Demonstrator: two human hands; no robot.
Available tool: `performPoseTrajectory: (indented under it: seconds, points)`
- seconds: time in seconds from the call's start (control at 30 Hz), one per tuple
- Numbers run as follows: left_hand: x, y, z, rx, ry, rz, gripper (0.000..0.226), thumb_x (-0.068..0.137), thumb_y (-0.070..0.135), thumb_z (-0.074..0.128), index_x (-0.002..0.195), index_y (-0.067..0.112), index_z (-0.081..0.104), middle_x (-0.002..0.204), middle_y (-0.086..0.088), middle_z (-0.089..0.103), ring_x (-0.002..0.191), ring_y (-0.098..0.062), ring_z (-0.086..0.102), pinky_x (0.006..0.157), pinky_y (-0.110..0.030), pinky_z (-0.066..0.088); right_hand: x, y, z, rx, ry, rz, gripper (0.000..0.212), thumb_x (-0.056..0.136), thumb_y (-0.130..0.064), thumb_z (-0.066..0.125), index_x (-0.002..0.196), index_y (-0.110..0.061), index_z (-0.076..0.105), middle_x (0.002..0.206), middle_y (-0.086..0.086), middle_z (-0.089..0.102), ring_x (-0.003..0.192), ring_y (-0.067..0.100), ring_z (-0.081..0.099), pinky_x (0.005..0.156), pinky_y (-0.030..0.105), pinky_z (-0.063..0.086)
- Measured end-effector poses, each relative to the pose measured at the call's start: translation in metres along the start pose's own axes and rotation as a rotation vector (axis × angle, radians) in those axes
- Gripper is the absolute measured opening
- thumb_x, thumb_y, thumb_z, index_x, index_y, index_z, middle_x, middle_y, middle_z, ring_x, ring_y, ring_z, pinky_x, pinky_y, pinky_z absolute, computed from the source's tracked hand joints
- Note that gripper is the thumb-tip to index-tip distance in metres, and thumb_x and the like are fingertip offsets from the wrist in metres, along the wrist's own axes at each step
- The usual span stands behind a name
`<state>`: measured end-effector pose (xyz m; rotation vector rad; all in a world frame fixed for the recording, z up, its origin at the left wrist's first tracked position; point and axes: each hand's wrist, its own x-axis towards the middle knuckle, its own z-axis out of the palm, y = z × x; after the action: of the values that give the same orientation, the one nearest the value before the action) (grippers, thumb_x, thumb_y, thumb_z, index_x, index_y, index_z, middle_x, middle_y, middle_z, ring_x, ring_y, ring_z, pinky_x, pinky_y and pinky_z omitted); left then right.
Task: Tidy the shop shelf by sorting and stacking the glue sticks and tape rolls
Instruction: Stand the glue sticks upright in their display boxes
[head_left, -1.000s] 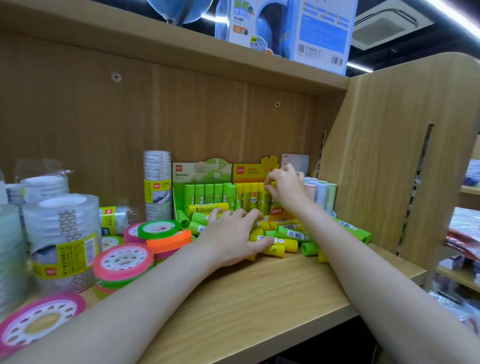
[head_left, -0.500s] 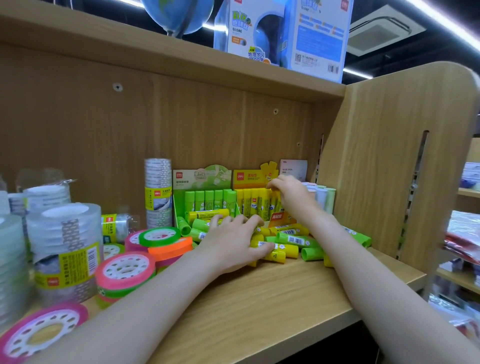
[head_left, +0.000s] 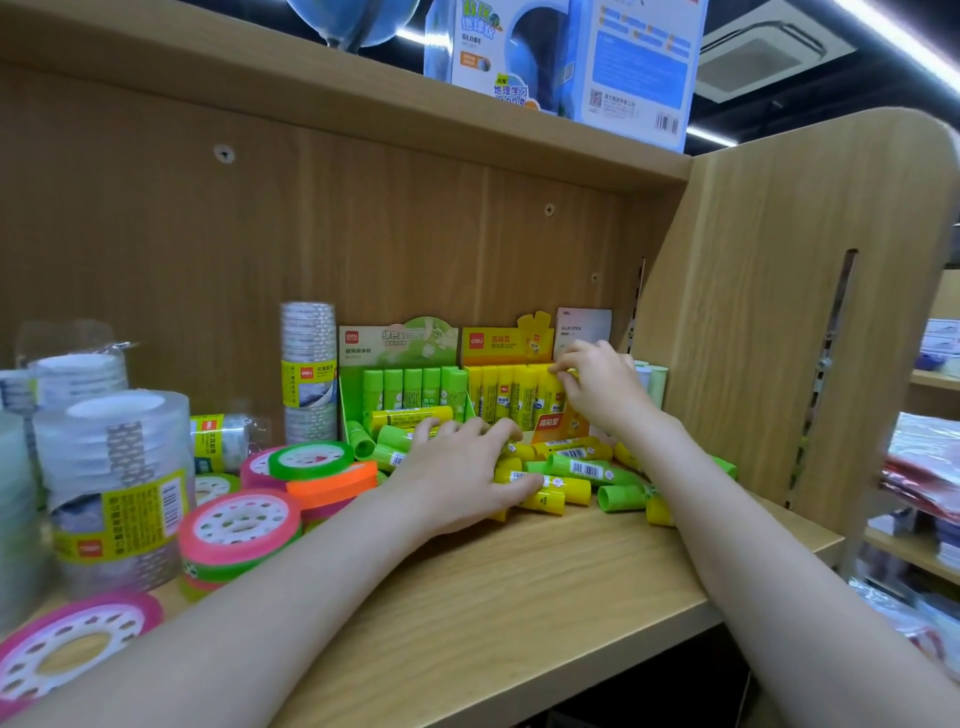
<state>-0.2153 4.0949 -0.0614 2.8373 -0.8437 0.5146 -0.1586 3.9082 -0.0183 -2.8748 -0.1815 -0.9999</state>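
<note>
Loose yellow and green glue sticks (head_left: 582, 467) lie in a heap on the wooden shelf (head_left: 519, 597). My left hand (head_left: 457, 473) lies over the heap's left side, fingers and thumb curled round yellow sticks that poke out to the right. Behind stand a green display box (head_left: 395, 348) with upright green sticks and a yellow display box (head_left: 498, 343) with upright yellow ones. My right hand (head_left: 597, 389) pinches the top of a yellow stick at that row's right end. Coloured tape rolls (head_left: 241, 525) lie at the left.
Wrapped stacks of clear tape (head_left: 114, 467) stand at the far left, a tall narrow stack (head_left: 309, 364) beside the green box. Pale glue sticks (head_left: 655, 384) stand behind my right hand. The wooden side panel (head_left: 779, 312) closes the shelf on the right. A globe box (head_left: 571, 62) sits on the shelf above.
My right hand has crept slightly right along the yellow row. My left hand has stayed on the heap. The view has tilted up a little.
</note>
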Motion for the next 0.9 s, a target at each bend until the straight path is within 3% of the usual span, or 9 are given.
performPoseTrajectory:
  seconds: [0.17,0.27,0.37,0.43,0.5,0.6,0.7,0.77,0.9]
  points:
    - [-0.001,0.0,0.001,0.002,-0.001,0.003,0.054,0.088,0.064,0.034,0.132,0.032,0.034,0.13,0.001,0.049,0.125,-0.022,0.041,0.111,-0.043,0.014,-0.004,-0.002,0.007,-0.028,0.035,-0.015,0.036,0.096,-0.013,0.037,0.124,-0.016,0.059,0.12,0.004,0.056,0.113,0.025,0.044,0.096,0.039,0.03]
    - [0.0,0.0,0.001,0.009,-0.001,0.005,0.054,0.088,0.064,0.034,0.131,0.032,0.034,0.13,0.0,0.049,0.124,-0.023,0.042,0.111,-0.043,0.015,-0.006,0.002,0.004,0.22,0.16,0.018,0.037,0.095,-0.007,0.038,0.126,-0.012,0.057,0.114,0.011,0.06,0.115,0.025,0.045,0.096,0.039,0.037]
    - [0.001,-0.001,0.002,-0.001,-0.006,0.006,0.054,0.088,0.064,0.034,0.131,0.032,0.035,0.13,0.0,0.049,0.124,-0.023,0.042,0.111,-0.043,0.015,-0.01,0.007,-0.017,0.431,0.356,0.064,0.034,0.092,0.002,0.039,0.113,-0.008,0.064,0.103,0.008,0.065,0.106,0.024,0.051,0.084,0.022,0.034]
    - [0.001,-0.002,0.001,-0.001,-0.01,0.003,0.055,0.088,0.064,0.034,0.132,0.032,0.034,0.131,0.0,0.049,0.124,-0.023,0.041,0.111,-0.044,0.015,-0.026,0.009,-0.031,0.453,0.416,0.033,0.028,0.093,-0.001,0.043,0.103,-0.008,0.068,0.09,0.001,0.064,0.096,0.022,0.053,0.074,0.018,0.032]
    - [0.002,-0.003,0.0,-0.004,-0.019,-0.004,0.055,0.088,0.064,0.034,0.132,0.031,0.034,0.131,-0.001,0.048,0.125,-0.023,0.041,0.111,-0.043,0.016,-0.057,0.019,-0.044,0.418,0.334,-0.062,0.019,0.091,-0.013,0.051,0.097,-0.011,0.069,0.085,-0.006,0.062,0.09,0.019,0.053,0.072,0.018,0.033]
    - [0.002,-0.002,-0.002,-0.001,-0.029,-0.009,0.055,0.088,0.064,0.034,0.132,0.03,0.034,0.132,-0.001,0.048,0.126,-0.023,0.041,0.11,-0.043,0.017,-0.109,0.044,-0.062,0.406,-0.003,-0.107,0.017,0.08,-0.034,0.061,0.088,-0.021,0.067,0.09,-0.003,0.06,0.086,0.016,0.053,0.075,0.021,0.04]
    - [0.001,-0.001,-0.003,-0.004,-0.047,-0.016,0.056,0.088,0.063,0.034,0.133,0.03,0.034,0.133,-0.003,0.047,0.127,-0.025,0.04,0.109,-0.044,0.018,-0.131,0.063,-0.073,0.248,-0.369,-0.039,0.02,0.078,-0.031,0.074,0.092,-0.019,0.066,0.087,-0.008,0.058,0.084,0.012,0.057,0.076,0.02,0.044]
    - [0.0,0.0,-0.002,-0.003,-0.048,-0.017,0.058,0.088,0.063,0.035,0.134,0.029,0.033,0.135,-0.002,0.046,0.127,-0.025,0.04,0.109,-0.044,0.019,-0.134,0.063,-0.073,0.196,-0.446,-0.026,0.021,0.08,-0.03,0.071,0.098,-0.02,0.066,0.09,-0.011,0.06,0.087,0.011,0.057,0.079,0.022,0.045]
    - [-0.001,0.001,0.0,-0.007,0.035,0.068,0.07,0.084,0.069,0.032,0.139,0.027,0.029,0.145,0.002,0.033,0.133,-0.022,0.033,0.11,-0.041,0.018,-0.129,0.049,-0.062,0.293,-0.398,-0.035,0.023,0.083,-0.031,0.067,0.104,-0.021,0.067,0.098,-0.011,0.061,0.09,0.006,0.054,0.078,0.017,0.042]
